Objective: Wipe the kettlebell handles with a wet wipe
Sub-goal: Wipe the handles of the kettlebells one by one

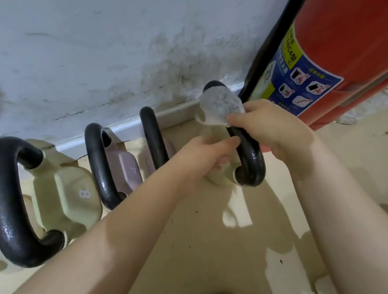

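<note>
The wet wipe [221, 107], grey-smudged and crumpled, is wrapped over the upper part of the black handle [247, 153] of the rightmost kettlebell in a row standing on the floor [203, 236] along its back edge, where it meets the wall [117, 43]. The right hand [267, 128] pinches the wipe against this handle from the right side, fingers curled round it. The left hand [204, 155] reaches in from the left just below the wipe, its fingertips touching the handle's inner side while the rest of the hand lies over the pale kettlebell body [219, 178]; whether its fingers curl round anything cannot be told.

To the left stand more kettlebells with black handles: two pinkish ones [124, 167] close together, then a larger cream one marked 8 [65, 190], and another partly cut off at the left edge. A red fire extinguisher [348, 29] with a blue and yellow label leans just right of the hands, near the wall.
</note>
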The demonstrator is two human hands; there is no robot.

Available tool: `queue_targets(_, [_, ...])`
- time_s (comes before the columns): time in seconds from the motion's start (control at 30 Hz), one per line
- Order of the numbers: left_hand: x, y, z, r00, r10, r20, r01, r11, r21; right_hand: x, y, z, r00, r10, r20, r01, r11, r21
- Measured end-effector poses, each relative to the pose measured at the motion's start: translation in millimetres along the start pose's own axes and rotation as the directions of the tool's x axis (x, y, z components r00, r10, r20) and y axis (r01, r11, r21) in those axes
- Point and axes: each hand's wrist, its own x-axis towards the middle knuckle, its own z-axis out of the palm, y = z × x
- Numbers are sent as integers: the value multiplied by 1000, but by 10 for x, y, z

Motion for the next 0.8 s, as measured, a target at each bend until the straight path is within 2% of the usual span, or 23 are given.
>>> queue_targets(0.07, [-25, -51, -42, 993, 10, -121, -21, 996, -89, 39, -8, 11, 996, -81, -38, 79, 995, -60])
queue_targets(0.1, [-23, -57, -56, 984, 15, -175, -44, 986, -162, 29, -51, 20, 983, -150, -103, 139, 985, -106])
queue_targets(0.17, [-35, -31, -60, 969, 45, -243, -114, 954, -276, -24, -99, 62, 892, -337, -300, 299, 940, -166])
queue_targets(0.23, [-65, 6, -46, 951, 121, -285, -201, 941, -273, -105, -92, 123, 803, -428, -416, 401, 903, -155])
queue_targets(0.33, [-126, 10, -41, 925, 253, -284, -318, 924, -212, -209, -45, 195, 804, -392, -447, 439, 899, -1])
queue_targets(0.47, [-257, 34, -44, 903, 312, -295, -400, 861, -315, -418, -150, 247, 874, -265, -407, 419, 836, 355])
queue_targets(0.53, [-319, 51, -42, 893, 359, -272, -431, 859, -278, -496, -194, 263, 895, -238, -377, 391, 825, 407])
queue_targets(0.6, [-359, 84, -59, 890, 409, -203, -442, 884, -154, -497, -170, 239, 865, -208, -456, 376, 871, 316])
queue_targets(0.7, [-327, 166, -61, 912, 368, -179, -375, 927, -4, -433, -89, 128, 703, -126, -700, 377, 901, 216])
queue_targets(0.77, [-246, 227, -38, 934, 265, -240, -283, 958, -45, -355, -72, 79, 620, -257, -741, 354, 935, -28])
queue_targets(0.8, [-201, 255, -22, 943, 205, -261, -234, 968, -86, -306, -93, 71, 621, -341, -706, 305, 935, -183])
